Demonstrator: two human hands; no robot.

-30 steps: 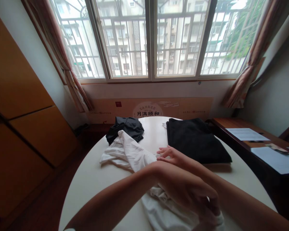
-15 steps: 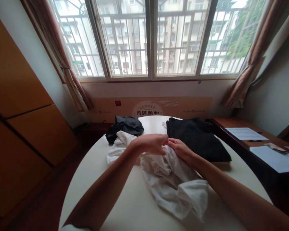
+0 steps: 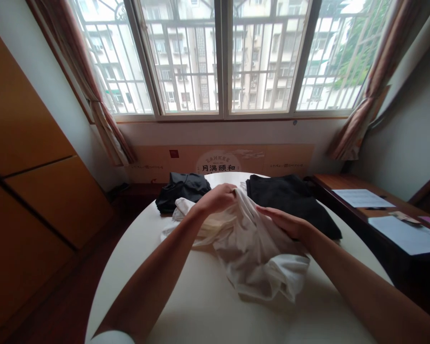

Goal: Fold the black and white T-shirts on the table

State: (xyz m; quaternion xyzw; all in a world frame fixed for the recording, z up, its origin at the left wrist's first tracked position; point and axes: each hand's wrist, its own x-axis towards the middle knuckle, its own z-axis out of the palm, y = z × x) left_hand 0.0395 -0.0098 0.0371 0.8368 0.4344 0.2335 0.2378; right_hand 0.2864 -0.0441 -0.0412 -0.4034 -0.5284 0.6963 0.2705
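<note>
A crumpled white garment [image 3: 251, 263] lies over the middle of the round white table [image 3: 186, 306], and part of it is lifted. My left hand [image 3: 220, 197] is closed on a raised fold of it, with the fingertips partly hidden. Against the right side of the cloth rests my right hand [image 3: 284, 220], its fingers stretched out and pointing left; the thumb is hard to see. More rumpled white cloth [image 3: 182, 208] lies beyond my left forearm. What kind of garment it is, I cannot tell.
A bunched black garment [image 3: 186, 188] sits at the table's back left, and a folded black cloth [image 3: 290, 198] at the back right. To the right stands a dark wooden desk [image 3: 329, 181] with papers [image 3: 404, 234]. Windows with curtains are behind.
My hands have moved apart. The left went up and left, pulling a fold of the white garment taut; the right shifted right and its fingers straightened. The garment's near edge has drawn away from me.
</note>
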